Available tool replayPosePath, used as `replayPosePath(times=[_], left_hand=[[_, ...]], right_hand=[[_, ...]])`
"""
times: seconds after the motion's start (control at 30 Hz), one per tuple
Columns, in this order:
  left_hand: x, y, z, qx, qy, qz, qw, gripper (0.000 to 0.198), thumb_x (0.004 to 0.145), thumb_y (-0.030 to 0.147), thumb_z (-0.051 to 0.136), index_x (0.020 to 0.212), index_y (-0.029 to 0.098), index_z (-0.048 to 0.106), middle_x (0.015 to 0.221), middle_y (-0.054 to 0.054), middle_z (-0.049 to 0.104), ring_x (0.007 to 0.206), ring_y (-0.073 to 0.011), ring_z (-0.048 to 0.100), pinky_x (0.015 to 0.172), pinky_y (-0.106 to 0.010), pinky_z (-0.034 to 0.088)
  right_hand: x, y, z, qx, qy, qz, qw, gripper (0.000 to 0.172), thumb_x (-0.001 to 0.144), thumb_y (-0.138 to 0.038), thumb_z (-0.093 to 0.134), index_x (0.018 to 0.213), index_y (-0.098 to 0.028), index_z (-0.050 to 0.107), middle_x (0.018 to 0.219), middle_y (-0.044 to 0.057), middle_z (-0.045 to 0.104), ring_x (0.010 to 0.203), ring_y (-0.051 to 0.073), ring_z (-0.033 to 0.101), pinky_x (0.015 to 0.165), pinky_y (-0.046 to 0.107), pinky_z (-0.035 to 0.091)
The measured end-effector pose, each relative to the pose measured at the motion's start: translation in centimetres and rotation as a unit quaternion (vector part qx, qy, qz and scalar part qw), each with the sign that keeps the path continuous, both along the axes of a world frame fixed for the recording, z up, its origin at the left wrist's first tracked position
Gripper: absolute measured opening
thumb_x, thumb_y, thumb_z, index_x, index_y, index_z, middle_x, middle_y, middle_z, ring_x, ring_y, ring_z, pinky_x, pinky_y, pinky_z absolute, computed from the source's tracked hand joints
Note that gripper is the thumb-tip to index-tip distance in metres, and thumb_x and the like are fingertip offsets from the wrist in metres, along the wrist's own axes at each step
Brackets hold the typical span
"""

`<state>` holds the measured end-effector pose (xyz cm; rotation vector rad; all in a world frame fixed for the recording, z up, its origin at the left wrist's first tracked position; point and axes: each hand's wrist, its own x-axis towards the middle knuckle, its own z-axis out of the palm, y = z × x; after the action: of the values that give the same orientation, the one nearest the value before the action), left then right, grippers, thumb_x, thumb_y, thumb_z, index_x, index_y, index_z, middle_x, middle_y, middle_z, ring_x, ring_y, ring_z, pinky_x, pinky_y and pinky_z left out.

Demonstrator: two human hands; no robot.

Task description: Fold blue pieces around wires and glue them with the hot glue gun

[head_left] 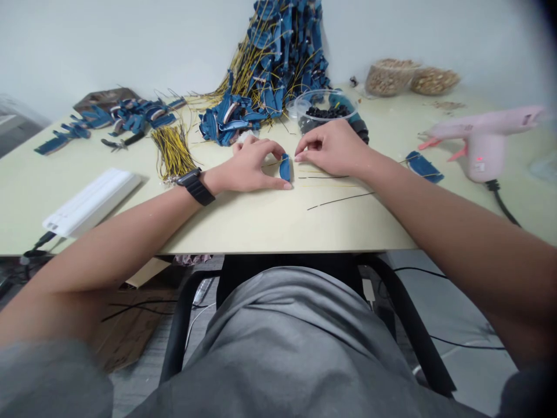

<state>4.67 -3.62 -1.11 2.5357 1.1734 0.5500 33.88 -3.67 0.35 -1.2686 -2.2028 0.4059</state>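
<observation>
My left hand (253, 165), with a black watch at the wrist, grips a small curved blue plastic-looking piece (284, 168) between thumb and forefinger, just above or on the tabletop. A short stretch of thin yellow wire shows beside that piece, inside the curve of my fingers. Right next to it, my right hand (333, 148) is closed in a pinch, its fingertips a little apart from the piece. Whatever the pinch holds, if anything, is too small to make out. Thin black and yellow wires (339, 201) lie under and beside my right forearm.
A pink glue gun (483, 136) with a lit red light stands right, near another blue piece (424, 166). A clear bowl (300, 107) holds black parts. Blue pieces with wires (282, 52) pile up behind. Left are a yellow wire bundle (172, 150), pliers (123, 141) and a white box (91, 200).
</observation>
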Motion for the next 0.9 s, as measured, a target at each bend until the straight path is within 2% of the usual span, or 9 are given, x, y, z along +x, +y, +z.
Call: replayPosePath(times=[0.17, 0.37, 0.6, 0.7, 0.77, 0.9], left_hand=[[-0.4, 0.2, 0.5, -0.017, -0.004, -0.038, 0.999, 0.101, 0.075, 0.104, 0.101, 0.147, 0.035, 0.09, 0.159, -0.012, 0.089, 0.154, -0.0502, 0.067, 0.139, -0.072, 0.048], [-0.7, 0.1, 0.8, -0.029, -0.002, -0.07, 0.997, 0.099, 0.073, 0.101, 0.105, 0.147, 0.037, 0.091, 0.153, -0.01, 0.089, 0.154, -0.048, 0.067, 0.14, -0.065, 0.049], [-0.6, 0.5, 0.4, -0.027, -0.027, -0.082, 0.996, 0.097, 0.07, 0.1, 0.109, 0.14, 0.035, 0.093, 0.147, -0.012, 0.09, 0.149, -0.0476, 0.069, 0.135, -0.063, 0.054], [-0.5, 0.3, 0.8, -0.037, -0.028, -0.084, 0.995, 0.1, 0.07, 0.103, 0.108, 0.14, 0.032, 0.093, 0.147, -0.013, 0.091, 0.148, -0.047, 0.07, 0.134, -0.063, 0.054], [-0.4, 0.2, 1.0, -0.042, -0.024, -0.082, 0.995, 0.101, 0.07, 0.104, 0.108, 0.14, 0.032, 0.093, 0.147, -0.013, 0.091, 0.148, -0.0467, 0.069, 0.134, -0.063, 0.054], [-0.5, 0.1, 1.0, -0.044, -0.027, -0.082, 0.995, 0.101, 0.07, 0.104, 0.108, 0.141, 0.033, 0.094, 0.149, -0.012, 0.091, 0.147, -0.0455, 0.069, 0.132, -0.062, 0.054]], right_hand=[[-0.1, -0.4, 0.7, -0.015, -0.003, 0.017, 1.0, 0.004, 0.097, -0.033, 0.1, 0.095, -0.032, 0.097, 0.098, 0.008, 0.084, 0.098, 0.034, 0.074, 0.098, 0.055, 0.058], [-0.2, -0.5, 0.8, -0.027, -0.005, 0.02, 0.999, 0.007, 0.094, -0.034, 0.101, 0.096, -0.035, 0.095, 0.105, 0.008, 0.089, 0.101, 0.036, 0.076, 0.098, 0.056, 0.06], [-0.3, -0.6, 0.5, -0.014, 0.008, 0.029, 0.999, 0.015, 0.09, -0.023, 0.1, 0.089, -0.037, 0.095, 0.096, 0.004, 0.085, 0.097, 0.033, 0.076, 0.097, 0.057, 0.063], [-0.3, -0.6, 0.4, -0.012, 0.005, 0.026, 1.0, 0.008, 0.091, -0.032, 0.104, 0.093, -0.036, 0.097, 0.099, 0.005, 0.088, 0.097, 0.034, 0.078, 0.098, 0.058, 0.065], [-0.4, -0.6, 0.4, -0.014, 0.003, 0.022, 1.0, 0.009, 0.092, -0.04, 0.106, 0.095, -0.035, 0.099, 0.102, 0.007, 0.09, 0.1, 0.036, 0.079, 0.098, 0.058, 0.066], [-0.6, -0.6, 0.2, -0.004, 0.015, 0.034, 0.999, 0.008, 0.088, -0.027, 0.102, 0.09, -0.034, 0.098, 0.097, 0.006, 0.089, 0.098, 0.035, 0.08, 0.099, 0.057, 0.065]])
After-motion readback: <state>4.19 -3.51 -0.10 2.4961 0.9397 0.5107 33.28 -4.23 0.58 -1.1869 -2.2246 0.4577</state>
